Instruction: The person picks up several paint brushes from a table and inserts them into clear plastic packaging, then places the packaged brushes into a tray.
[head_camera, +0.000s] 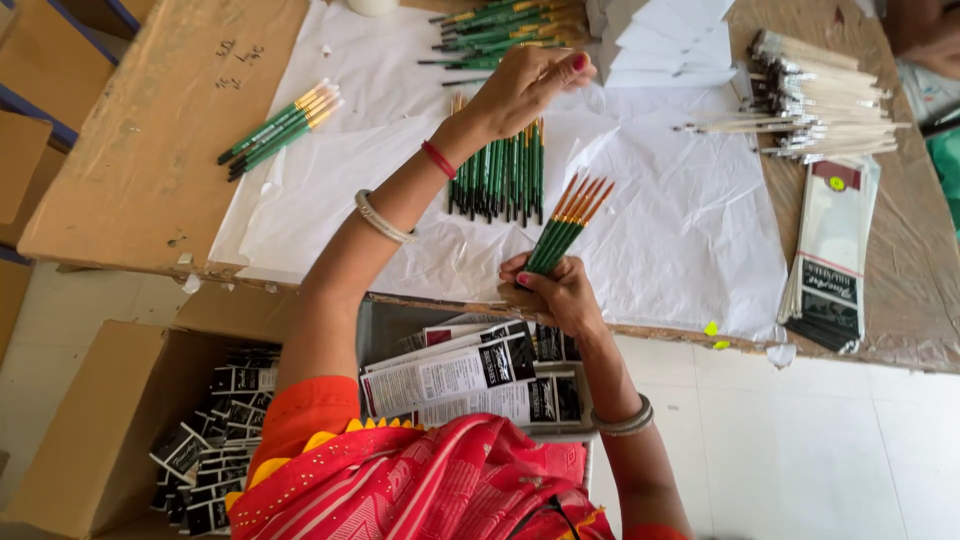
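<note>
Right hand (560, 292) has a closed grip on a small fan of paintbrushes (568, 222), skinny green handles with gold ferrules and orange-ish tips, held tilted just above the near edge of the worktop (140, 150). Left hand (528, 82) is stretched out further back, fingers pinched together over a loose heap of the same green brushes (495, 30); can't really tell if it's actually got one or is only touching them. Between the two hands there's a tidy row of green brushes (500, 178) lying flat on crinkly white paper (680, 220). Another little bunch (280, 125) sits off to the left on the paper's edge. To the right, a pile of pale wooden-handled brushes (820, 100) and a stack of flat glossy packets (830, 260). Below the worktop, a cardboard box (90, 430) stuffed with black-and-white card sleeves.
</note>
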